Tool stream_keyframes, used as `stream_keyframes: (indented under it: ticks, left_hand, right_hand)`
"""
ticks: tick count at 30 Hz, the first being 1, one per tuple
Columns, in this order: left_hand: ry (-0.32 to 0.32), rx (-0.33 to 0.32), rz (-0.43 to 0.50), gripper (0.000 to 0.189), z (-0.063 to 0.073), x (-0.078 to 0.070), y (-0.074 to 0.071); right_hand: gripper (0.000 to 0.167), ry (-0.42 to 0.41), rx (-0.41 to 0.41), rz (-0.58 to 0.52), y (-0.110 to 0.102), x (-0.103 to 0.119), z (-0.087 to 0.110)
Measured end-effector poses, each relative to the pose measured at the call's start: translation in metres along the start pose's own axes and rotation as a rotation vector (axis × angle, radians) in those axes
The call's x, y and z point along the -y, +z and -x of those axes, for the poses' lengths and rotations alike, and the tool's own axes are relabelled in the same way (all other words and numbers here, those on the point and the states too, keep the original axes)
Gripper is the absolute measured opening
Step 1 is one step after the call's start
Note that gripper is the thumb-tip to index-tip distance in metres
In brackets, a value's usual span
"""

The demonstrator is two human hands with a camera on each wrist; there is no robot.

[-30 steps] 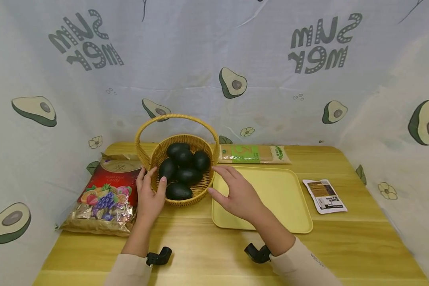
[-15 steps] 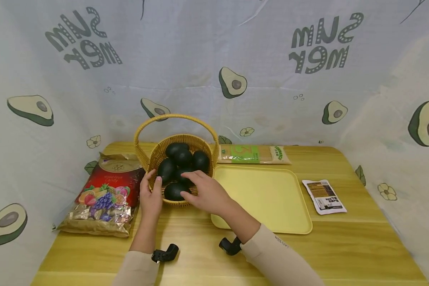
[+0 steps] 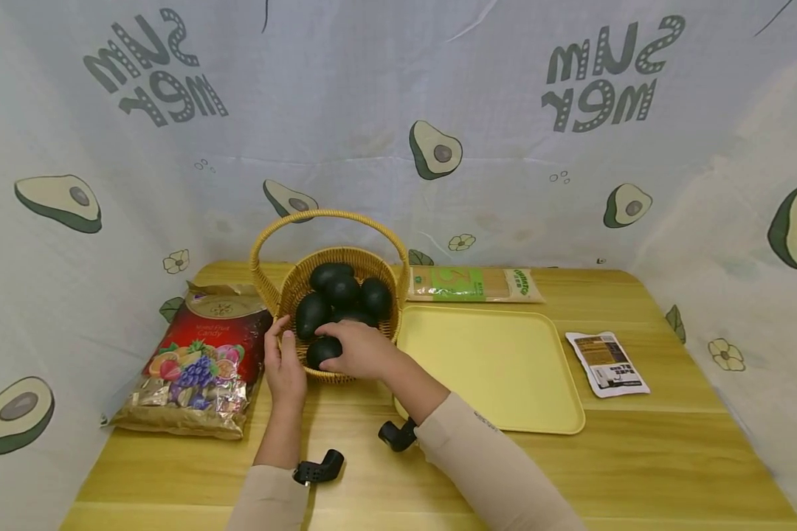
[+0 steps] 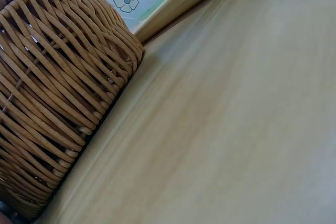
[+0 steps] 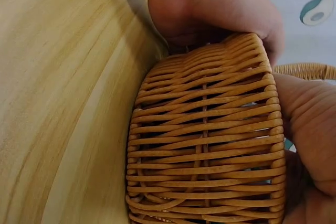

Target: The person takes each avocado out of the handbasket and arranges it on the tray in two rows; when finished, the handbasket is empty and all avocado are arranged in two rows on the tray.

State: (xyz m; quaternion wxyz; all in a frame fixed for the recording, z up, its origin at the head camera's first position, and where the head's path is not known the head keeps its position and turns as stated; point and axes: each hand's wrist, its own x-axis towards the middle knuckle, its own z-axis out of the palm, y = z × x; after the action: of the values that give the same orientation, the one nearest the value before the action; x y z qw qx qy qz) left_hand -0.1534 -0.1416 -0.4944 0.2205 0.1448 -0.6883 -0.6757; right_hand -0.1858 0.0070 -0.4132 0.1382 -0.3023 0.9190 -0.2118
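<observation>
A round, tan wicker basket [image 3: 372,265] with a tall arched handle [image 3: 328,214] stands upright on the counter [image 3: 637,457], left of centre, held at its left by the left hand [image 3: 285,372], containing dark oval fruits [image 3: 342,291], the nearest fruit [image 3: 322,352] gripped by the right hand [image 3: 360,350].

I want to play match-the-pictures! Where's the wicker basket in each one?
Head: the wicker basket is a little left of the middle, handle arching up.
Left wrist: its woven side fills the left part, reaching the left edge.
Right wrist: its woven side takes up the lower middle, down to the bottom edge.
Shared landmark: the wooden table under it shows in all three.
</observation>
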Motion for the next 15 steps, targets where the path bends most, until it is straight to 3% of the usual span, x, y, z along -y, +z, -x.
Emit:
stream_keyframes:
  ticks: [5,15]
  left_hand:
    - [0.021,-0.014,-0.013,0.039,0.0020,-0.0006,0.0009]
    - [0.035,-0.004,0.001,0.038,0.0019,0.0003,-0.0007]
  right_hand:
    - [0.055,0.003,0.025,-0.002,0.0009,-0.0007,-0.0029]
    - [0.055,-0.021,-0.031,-0.083,0.0040,-0.0072,-0.0011]
